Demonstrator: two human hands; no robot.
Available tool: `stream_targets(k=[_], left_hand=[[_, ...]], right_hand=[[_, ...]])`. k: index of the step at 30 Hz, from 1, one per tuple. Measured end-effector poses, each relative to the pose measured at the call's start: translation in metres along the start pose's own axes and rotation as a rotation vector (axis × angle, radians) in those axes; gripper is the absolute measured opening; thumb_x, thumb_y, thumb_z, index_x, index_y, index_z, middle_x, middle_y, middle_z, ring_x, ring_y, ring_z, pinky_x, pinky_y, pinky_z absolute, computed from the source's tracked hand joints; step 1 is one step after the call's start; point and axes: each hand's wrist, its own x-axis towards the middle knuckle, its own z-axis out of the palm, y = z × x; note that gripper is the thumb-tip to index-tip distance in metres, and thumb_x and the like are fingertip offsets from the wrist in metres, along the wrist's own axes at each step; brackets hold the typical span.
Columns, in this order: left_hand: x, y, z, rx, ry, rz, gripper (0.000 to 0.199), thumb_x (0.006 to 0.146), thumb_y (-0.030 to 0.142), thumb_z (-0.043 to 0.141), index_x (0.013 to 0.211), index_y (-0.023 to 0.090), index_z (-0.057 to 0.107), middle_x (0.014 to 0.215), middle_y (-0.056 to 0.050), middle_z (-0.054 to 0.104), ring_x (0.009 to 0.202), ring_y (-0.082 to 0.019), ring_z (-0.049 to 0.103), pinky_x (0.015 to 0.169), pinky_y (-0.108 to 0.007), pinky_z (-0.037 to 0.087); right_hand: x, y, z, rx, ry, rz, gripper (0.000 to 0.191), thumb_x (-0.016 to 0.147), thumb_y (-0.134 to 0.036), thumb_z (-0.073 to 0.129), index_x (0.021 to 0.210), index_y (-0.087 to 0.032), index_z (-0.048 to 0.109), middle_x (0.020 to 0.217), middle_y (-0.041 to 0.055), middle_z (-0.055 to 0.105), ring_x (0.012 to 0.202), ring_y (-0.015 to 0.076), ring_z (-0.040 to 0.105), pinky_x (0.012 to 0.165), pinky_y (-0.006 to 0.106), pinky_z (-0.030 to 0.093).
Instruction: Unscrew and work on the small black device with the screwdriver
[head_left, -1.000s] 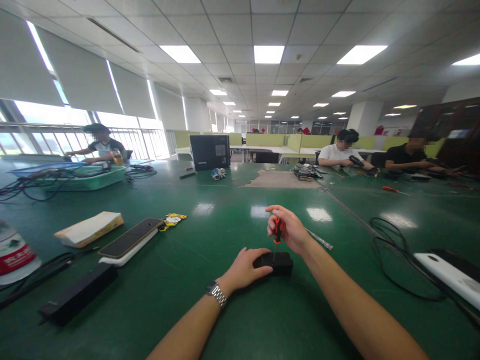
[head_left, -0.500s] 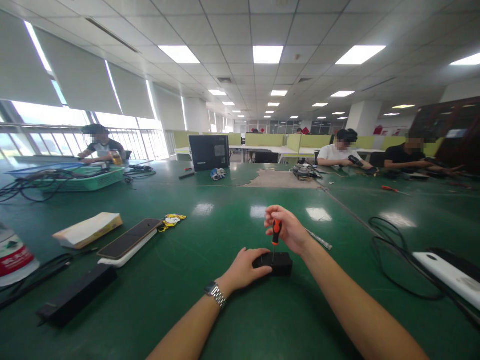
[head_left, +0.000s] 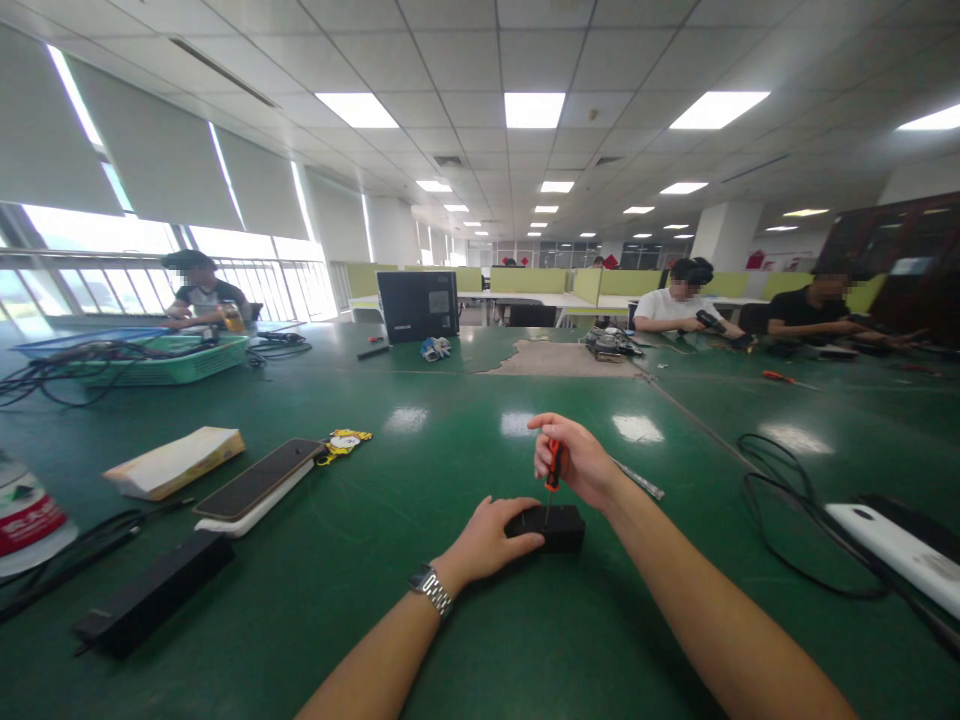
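Note:
A small black box-shaped block (head_left: 568,528) rests on the green tabletop in front of me. My left hand (head_left: 495,532) grips its left end, thumb along the near side and fingers over the far side. Above the block, my right hand (head_left: 576,460) holds an orange-and-black screwdriver (head_left: 553,468) by its handle. The screwdriver's thin shaft points down and its tip meets the top of the block; the exact contact spot is too small to make out. Just beyond my right wrist lies a thin silvery strip (head_left: 639,479).
To the left are a long black bar (head_left: 154,595), a phone (head_left: 262,480), a paper pad (head_left: 176,460) and a labelled bottle (head_left: 30,515). Right, a cable (head_left: 780,560) runs beside a white device (head_left: 900,555). A green basket (head_left: 187,362) stands farther back. Several people sit around the table.
My right hand has turned slightly around the screwdriver, its index finger now reaching out more and the handle leaning a little. My left hand and the block stay in place.

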Motion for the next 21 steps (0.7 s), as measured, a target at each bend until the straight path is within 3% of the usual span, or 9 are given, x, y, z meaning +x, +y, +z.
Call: stream_targets(k=[5,10,15,19,21], left_hand=[[0.0001,0.0007,-0.0004,-0.003,0.002,0.002,0.041,0.084,0.041,0.063,0.123,0.029,0.057,0.12,-0.001,0.064,0.109,-0.025,0.055,0.111,-0.047,0.025],[0.0,0.0007,-0.0006,-0.006,-0.006,0.008,0.042,0.084,0.041,0.063,0.124,0.029,0.056,0.123,-0.001,0.062,0.11,-0.025,0.055,0.112,-0.047,0.023],[-0.0001,0.0007,-0.001,0.01,-0.001,-0.001,0.042,0.084,0.042,0.063,0.123,0.029,0.056,0.122,-0.001,0.063,0.11,-0.026,0.055,0.111,-0.048,0.024],[-0.0002,0.0006,-0.0011,0.011,-0.012,-0.005,0.043,0.085,0.043,0.063,0.125,0.028,0.055,0.123,-0.002,0.062,0.11,-0.026,0.054,0.112,-0.049,0.023],[-0.0001,0.0005,-0.001,0.012,-0.013,-0.008,0.044,0.085,0.043,0.062,0.125,0.027,0.055,0.123,-0.002,0.062,0.11,-0.026,0.054,0.112,-0.049,0.023]], right_hand=[[0.0,-0.001,0.001,-0.002,0.075,0.005,0.023,0.072,-0.029,0.066,0.092,-0.02,0.061,0.069,-0.0025,0.059,0.06,0.0132,0.058,0.053,0.025,0.048],[0.0003,-0.0011,0.0014,0.002,0.02,-0.004,0.018,0.076,-0.032,0.06,0.089,-0.02,0.06,0.052,-0.0068,0.05,0.046,0.0113,0.05,0.053,0.028,0.047],[-0.0003,-0.0008,0.003,-0.03,0.081,-0.011,0.023,0.073,-0.029,0.065,0.094,-0.02,0.06,0.065,-0.0034,0.058,0.058,0.013,0.057,0.055,0.026,0.048],[-0.0002,-0.0004,0.0032,-0.052,0.016,-0.011,0.019,0.077,-0.033,0.06,0.089,-0.019,0.061,0.052,-0.0064,0.051,0.046,0.0116,0.052,0.052,0.027,0.047],[0.0003,0.0,0.0028,-0.061,0.033,-0.018,0.02,0.076,-0.033,0.061,0.09,-0.019,0.061,0.055,-0.005,0.055,0.049,0.0123,0.054,0.053,0.027,0.047]])
